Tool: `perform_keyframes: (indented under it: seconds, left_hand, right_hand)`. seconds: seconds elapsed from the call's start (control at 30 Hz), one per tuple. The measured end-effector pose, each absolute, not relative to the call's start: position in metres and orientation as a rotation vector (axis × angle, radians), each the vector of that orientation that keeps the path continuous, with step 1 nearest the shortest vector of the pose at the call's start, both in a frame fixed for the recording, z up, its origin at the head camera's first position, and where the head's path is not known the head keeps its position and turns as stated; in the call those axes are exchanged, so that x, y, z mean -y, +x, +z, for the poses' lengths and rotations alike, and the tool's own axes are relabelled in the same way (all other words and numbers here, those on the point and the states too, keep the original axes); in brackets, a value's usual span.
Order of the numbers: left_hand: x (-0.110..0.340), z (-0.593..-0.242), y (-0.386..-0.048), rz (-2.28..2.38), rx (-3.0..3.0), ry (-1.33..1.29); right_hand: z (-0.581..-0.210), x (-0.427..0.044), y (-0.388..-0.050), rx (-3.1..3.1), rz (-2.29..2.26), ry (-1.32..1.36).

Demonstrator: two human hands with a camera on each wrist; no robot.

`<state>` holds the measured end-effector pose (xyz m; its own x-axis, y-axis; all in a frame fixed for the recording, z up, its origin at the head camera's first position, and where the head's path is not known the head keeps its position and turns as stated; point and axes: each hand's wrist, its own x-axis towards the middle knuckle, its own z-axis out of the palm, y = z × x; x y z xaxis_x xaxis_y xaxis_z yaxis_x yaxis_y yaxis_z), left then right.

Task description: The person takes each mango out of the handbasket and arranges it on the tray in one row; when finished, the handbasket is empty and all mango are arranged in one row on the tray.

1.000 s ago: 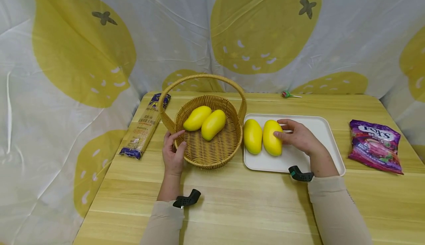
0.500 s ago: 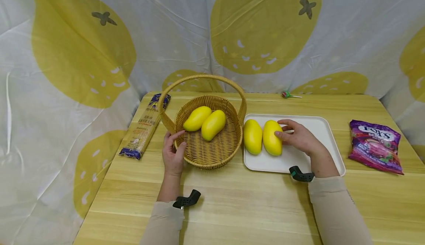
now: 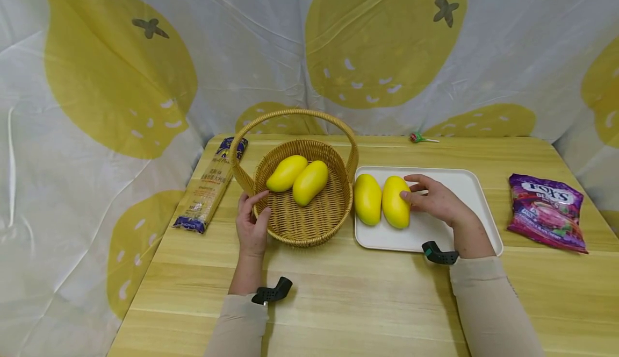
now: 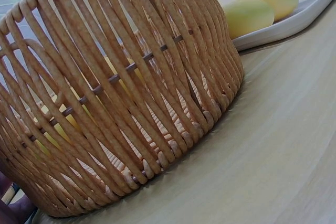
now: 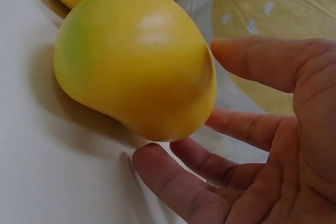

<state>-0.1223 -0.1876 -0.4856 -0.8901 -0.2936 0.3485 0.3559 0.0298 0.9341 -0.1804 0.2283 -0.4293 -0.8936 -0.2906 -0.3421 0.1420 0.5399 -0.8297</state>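
Note:
A wicker basket (image 3: 309,233) with a tall handle holds two yellow mangoes (image 3: 287,173) (image 3: 310,183). My left hand (image 3: 252,228) touches its near left side, thumb and index fingertips at the rim; the woven wall (image 4: 121,87) hides most of that hand in the left wrist view. Two more mangoes (image 3: 368,199) (image 3: 396,202) lie side by side on a white tray (image 3: 450,238). My right hand (image 3: 437,201) is at the right side of the right-hand mango, its fingers spread and thumb tip touching the fruit (image 5: 131,61).
Left of the basket lies a long pasta packet (image 3: 205,190). A purple sweets bag (image 3: 547,212) lies right of the tray, and a lollipop (image 3: 422,137) near the table's back edge. Lemon-patterned cloth (image 3: 242,50) hangs behind the table.

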Motion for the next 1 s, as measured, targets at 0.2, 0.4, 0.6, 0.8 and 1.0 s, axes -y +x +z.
perform_keyframes:
  seconds: [0.2,0.4,0.6,0.8,1.0]
  left_hand:
    - [0.189,-0.487,-0.122,-1.907,1.868,-0.062]
    - [0.189,-0.488,-0.121,-1.91,1.87,-0.04]
    - [0.189,-0.488,-0.119,-1.913,1.88,0.011]
    - [0.188,-0.486,-0.118,-1.902,1.884,-0.008]
    - [0.187,-0.484,-0.118,-1.893,1.903,0.018]
  right_hand:
    - [-0.43,-0.229,-0.18,-2.337,-1.322,-0.14]
    - [-0.429,-0.229,-0.18,-2.359,-1.306,-0.155]
    - [-0.416,-0.225,-0.177,-2.53,-1.21,-0.135]
    - [-0.391,-0.21,-0.161,-2.646,-1.235,-0.242]
    - [-0.376,-0.179,-0.142,-2.629,-1.241,-0.496]
